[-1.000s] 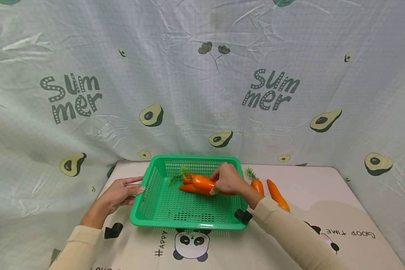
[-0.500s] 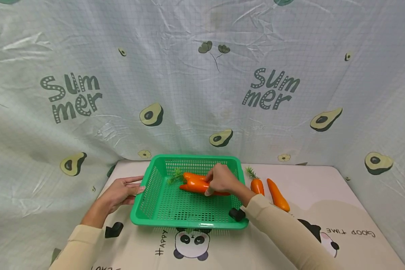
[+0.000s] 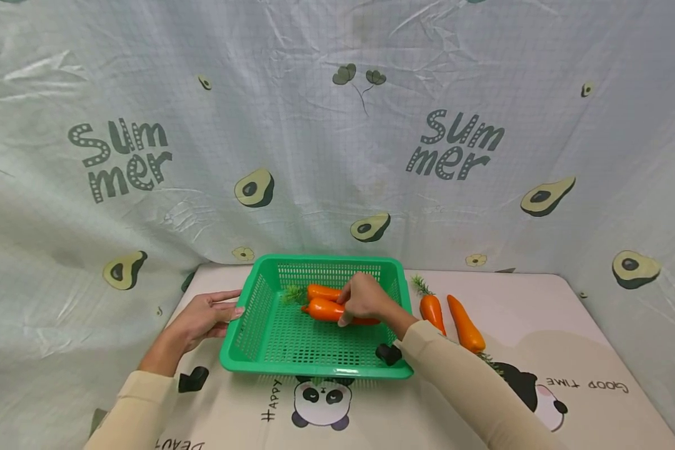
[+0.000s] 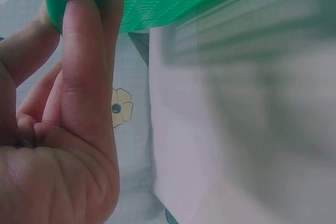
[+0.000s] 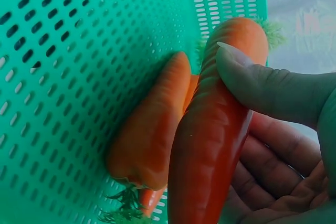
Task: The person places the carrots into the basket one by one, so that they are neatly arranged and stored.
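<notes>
My right hand (image 3: 365, 299) is inside the green plastic basket (image 3: 315, 373), pinching an orange carrot (image 5: 210, 129) between thumb and fingers. In the head view, part of this carrot is hidden by the hand. Behind it lies another carrot (image 3: 323, 292) with a feathery green top. The right wrist view shows that carrot (image 5: 149, 124) on the basket floor, with more orange partly hidden beneath it. At the basket's left side, my left hand (image 3: 202, 317) holds the rim, its thumb on the edge and fingers (image 4: 81, 72) against the wall.
Two more carrots lie on the table just right of the basket: one (image 3: 432, 312) with its green top toward the back, and one (image 3: 465, 325) with its top toward the front. A printed curtain (image 3: 315, 156) hangs behind the table. The tablecloth (image 3: 551, 312) carries panda prints.
My right hand has moved slightly left and brought the held carrot left and toward the front of the basket, beside the other carrot. The left hand stays on the rim.
</notes>
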### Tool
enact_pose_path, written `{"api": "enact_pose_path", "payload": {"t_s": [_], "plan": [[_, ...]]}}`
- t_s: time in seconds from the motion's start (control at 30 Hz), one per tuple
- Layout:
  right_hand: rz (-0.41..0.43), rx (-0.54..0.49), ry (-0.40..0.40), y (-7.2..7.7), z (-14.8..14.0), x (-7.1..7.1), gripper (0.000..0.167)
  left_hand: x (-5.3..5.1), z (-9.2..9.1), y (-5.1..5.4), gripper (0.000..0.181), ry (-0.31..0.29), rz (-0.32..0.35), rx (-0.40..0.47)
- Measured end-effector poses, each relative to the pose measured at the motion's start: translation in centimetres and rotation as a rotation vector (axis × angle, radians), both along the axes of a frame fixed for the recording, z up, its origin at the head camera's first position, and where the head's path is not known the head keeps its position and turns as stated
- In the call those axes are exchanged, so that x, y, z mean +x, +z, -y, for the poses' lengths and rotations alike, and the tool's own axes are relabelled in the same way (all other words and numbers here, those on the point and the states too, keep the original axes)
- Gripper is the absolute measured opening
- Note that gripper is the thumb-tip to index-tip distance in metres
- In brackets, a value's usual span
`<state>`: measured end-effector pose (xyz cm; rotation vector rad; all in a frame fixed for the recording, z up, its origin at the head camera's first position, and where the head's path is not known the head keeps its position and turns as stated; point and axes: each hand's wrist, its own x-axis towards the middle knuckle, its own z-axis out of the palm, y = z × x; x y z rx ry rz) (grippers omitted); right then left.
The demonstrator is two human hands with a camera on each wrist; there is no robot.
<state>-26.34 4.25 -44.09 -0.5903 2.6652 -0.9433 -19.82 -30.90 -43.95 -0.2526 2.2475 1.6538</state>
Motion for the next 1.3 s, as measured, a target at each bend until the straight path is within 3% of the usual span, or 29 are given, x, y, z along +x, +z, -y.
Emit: {"api": "enact_pose_path", "payload": {"t_s": [0.5,0.83,1.3], "plan": [[-0.003,0.044,-0.004,-0.9,1.0,-0.2,0.034,0.0,0.2,-0.3,0.071,-0.026,-0.006,0.012],[-0.009,0.107,0.045,-1.1,1.7,-0.2,0.037,0.1,0.1,-0.2,0.071,-0.022,-0.012,0.007],[-0.029,0.173,0.091,-2.1,2.3,-0.6,0.028,0.1,0.0,0.0,0.071,-0.025,-0.008,0.006]]}}
